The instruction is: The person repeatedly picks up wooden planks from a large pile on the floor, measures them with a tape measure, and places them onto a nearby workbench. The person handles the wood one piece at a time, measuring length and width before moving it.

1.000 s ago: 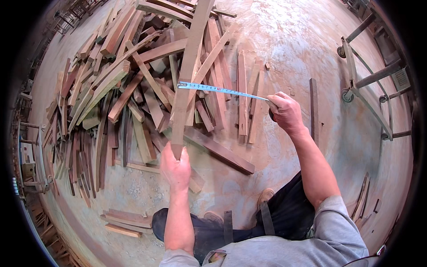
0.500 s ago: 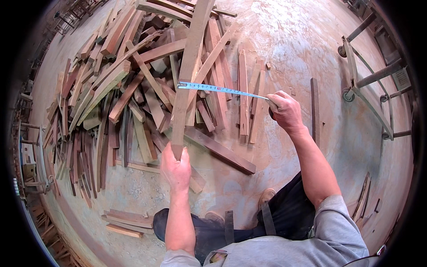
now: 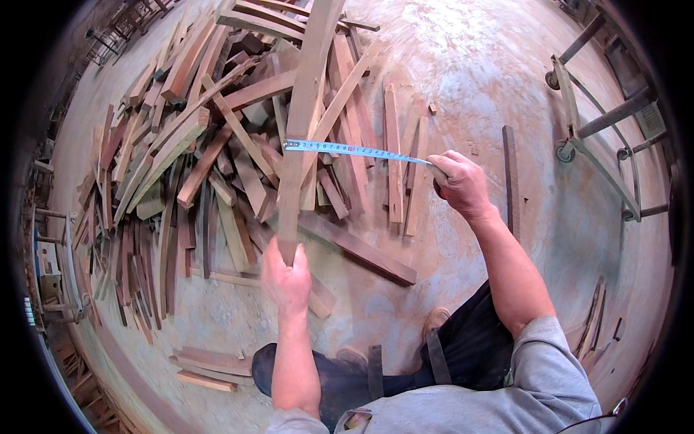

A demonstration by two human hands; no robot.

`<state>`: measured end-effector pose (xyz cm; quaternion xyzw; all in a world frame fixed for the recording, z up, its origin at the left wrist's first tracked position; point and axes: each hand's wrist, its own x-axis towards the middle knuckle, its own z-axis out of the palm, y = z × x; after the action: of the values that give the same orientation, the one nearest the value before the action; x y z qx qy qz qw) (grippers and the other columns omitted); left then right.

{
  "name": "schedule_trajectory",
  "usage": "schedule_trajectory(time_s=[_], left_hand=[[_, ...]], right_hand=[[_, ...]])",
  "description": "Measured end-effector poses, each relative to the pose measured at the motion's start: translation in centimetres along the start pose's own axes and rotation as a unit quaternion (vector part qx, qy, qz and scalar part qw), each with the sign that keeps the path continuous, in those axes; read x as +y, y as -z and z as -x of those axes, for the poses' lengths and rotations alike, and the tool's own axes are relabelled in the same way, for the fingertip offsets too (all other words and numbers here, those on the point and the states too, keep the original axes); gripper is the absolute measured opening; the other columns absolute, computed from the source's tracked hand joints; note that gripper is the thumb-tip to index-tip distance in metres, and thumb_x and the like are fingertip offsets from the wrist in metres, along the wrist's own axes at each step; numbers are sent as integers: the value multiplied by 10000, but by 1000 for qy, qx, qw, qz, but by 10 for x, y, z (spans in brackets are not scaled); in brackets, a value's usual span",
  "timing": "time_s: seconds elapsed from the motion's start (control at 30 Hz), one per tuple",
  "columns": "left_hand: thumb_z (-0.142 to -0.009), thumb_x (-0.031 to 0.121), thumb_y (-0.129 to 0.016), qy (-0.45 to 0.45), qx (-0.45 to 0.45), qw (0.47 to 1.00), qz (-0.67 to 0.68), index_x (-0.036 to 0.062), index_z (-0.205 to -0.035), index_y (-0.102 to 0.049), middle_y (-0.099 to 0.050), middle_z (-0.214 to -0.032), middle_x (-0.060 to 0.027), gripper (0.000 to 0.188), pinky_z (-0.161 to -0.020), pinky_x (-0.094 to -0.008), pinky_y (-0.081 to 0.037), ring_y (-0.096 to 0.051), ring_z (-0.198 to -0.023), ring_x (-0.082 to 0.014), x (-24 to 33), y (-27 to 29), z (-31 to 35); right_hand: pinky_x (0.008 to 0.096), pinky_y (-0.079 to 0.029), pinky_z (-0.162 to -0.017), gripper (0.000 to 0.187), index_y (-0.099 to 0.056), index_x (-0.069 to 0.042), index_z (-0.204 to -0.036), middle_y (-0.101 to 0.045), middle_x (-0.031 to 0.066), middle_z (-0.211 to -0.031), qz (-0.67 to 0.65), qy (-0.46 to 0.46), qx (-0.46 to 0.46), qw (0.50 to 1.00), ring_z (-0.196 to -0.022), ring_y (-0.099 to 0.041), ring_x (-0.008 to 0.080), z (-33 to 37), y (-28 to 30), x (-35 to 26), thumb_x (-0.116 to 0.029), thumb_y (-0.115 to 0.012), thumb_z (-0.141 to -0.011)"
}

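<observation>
My left hand [image 3: 286, 276] is wrapped round the near end of a long brown wooden board [image 3: 290, 192], which points away from me over the woodpile. In my right hand [image 3: 460, 184], off to the right, is a tape measure [image 3: 387, 154] with its blue-white blade pulled out; my fingers hide most of its case. The blade runs level from my right hand to the board and lies across its width, its metal end at the board's left edge. Beneath and beyond the board spreads a heap of loose wooden strips [image 3: 230, 145].
A wheeled metal-and-wood cart [image 3: 571, 108] stands at the far right. One dark strip [image 3: 510, 181] lies alone on the floor [image 3: 463, 58]. Several short pieces [image 3: 210, 364] lie by my left knee, and a plank [image 3: 361, 249] sticks out of the pile toward my feet.
The tape blade has slid slightly nearer along the board, and my right hand has come a little nearer and to the left with it. My left hand keeps its grip.
</observation>
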<state>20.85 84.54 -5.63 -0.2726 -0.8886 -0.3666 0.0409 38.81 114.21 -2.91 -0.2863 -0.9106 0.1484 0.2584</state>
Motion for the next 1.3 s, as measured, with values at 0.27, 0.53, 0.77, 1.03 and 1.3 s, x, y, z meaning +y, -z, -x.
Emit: schedule_trajectory(time_s=[0.27,0.53,0.77,1.03,1.3], left_hand=[[-778,110,-745,-60,-11,998,7,-3,-1187,-585,-644,-1079,-186,454,-825,-412,-516,-638,-966,-352,-3,-6,10],[-764,62,-732,-115,-79,989,49,-1,-1181,-585,-650,-1077,-185,447,-797,-396,-526,-652,-947,-332,1,-10,18],[-843,64,-668,173,-306,819,453,-35,-1197,-570,-682,-988,-125,380,-727,-351,-559,-680,-854,-215,-1,-17,21],[-898,254,-644,230,-351,719,554,-25,-1110,-568,-673,-911,-158,359,-651,-333,-568,-682,-712,-226,18,-8,21],[-903,481,-635,193,-302,635,684,10,-1095,-560,-654,-819,-110,514,-555,-308,-529,-652,-651,-198,12,-9,24]], right_hand=[[369,-519,-664,147,-703,-70,-951,-672,128,-849,-136,-16,-3,991,-764,-644,322,-13,2,-14,-170,-627,-874],[261,-474,-623,180,-690,10,-924,-648,36,-733,-434,-227,62,870,-673,-572,75,-22,8,-16,-121,-568,-941],[234,-480,-576,179,-620,-19,-1020,-654,51,-784,-598,-308,122,730,-634,-582,80,-25,10,1,-185,-569,-979],[240,-464,-594,182,-646,-7,-979,-656,44,-780,-594,-325,115,727,-641,-558,75,-21,8,0,-169,-563,-972],[238,-452,-613,170,-650,-10,-955,-630,22,-770,-583,-305,101,747,-664,-553,73,-19,13,-1,-161,-571,-962]])
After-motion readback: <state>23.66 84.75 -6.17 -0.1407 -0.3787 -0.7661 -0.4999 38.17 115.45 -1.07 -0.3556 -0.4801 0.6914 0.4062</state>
